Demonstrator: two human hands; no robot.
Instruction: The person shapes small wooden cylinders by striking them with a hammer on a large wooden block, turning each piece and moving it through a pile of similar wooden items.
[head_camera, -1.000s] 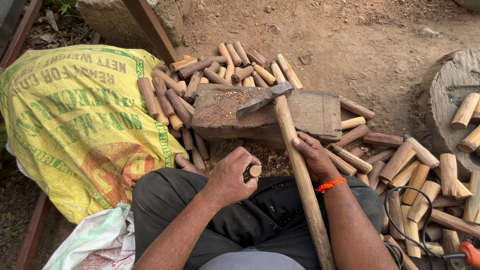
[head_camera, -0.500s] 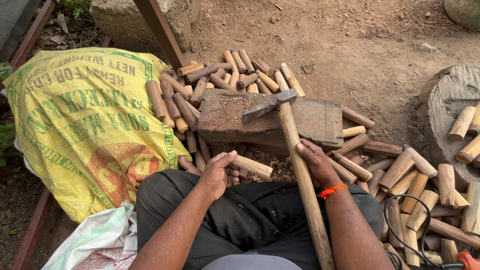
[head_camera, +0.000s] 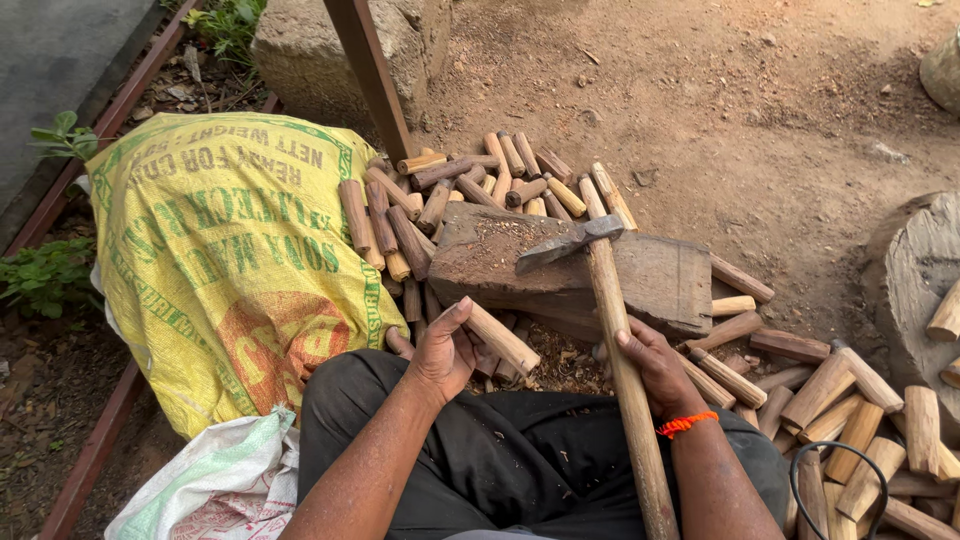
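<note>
The left hand (head_camera: 440, 350) held one short pale wooden peg (head_camera: 500, 338) in closed fingers, just below the flat dark wooden chopping block (head_camera: 660, 280). The right hand (head_camera: 655, 365) gripped the long wooden-handled hammer (head_camera: 600, 270) — its head resting on the block. A loose grip might let the peg roll among dozens of others.

Wood block (head_camera: 660, 280) on dirt ground (head_camera: 760, 110)

Your left hand (head_camera: 440, 352): fingers half open, palm turned to the right.
Your right hand (head_camera: 655, 365): fingers curled, wrist bent down.
</note>
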